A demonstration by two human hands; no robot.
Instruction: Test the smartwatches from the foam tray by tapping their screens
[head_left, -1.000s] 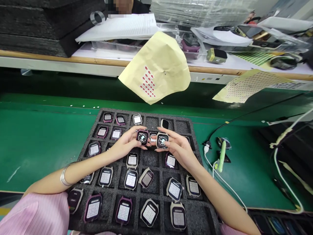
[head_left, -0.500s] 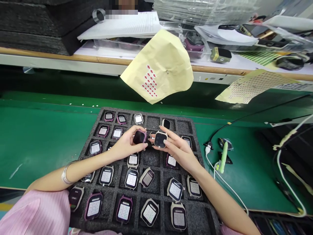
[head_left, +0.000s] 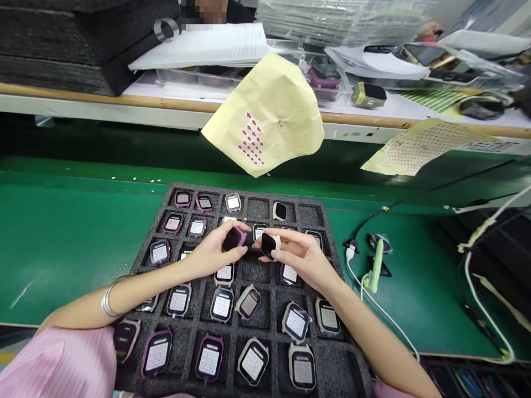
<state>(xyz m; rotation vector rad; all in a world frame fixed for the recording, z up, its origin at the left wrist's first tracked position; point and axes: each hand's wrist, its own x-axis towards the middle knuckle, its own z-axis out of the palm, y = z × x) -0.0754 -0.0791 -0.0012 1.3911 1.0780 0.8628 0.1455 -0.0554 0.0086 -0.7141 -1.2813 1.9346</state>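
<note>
A black foam tray with many square compartments lies below my hands; several watch cases with lit screens sit in it, some purple, some silver or beige. My left hand is closed on a purple watch case, its dark screen turned up. Just to the right, my right hand grips a beige watch case between thumb and fingers, tilted, with its screen dark. The two held watches are apart, above the tray's middle. Another beige watch with a dark screen rests in the back row.
Behind the tray, a yellow sticker sheet with red arrows hangs from a shelf edge. Papers, plastic trays and watches lie on the shelf. Right of the tray are a white cable and a light green tool on the green table.
My right hand has tilted the beige watch so its screen faces more to the left. My left hand has turned the purple watch slightly. The whole view has shifted a little.
</note>
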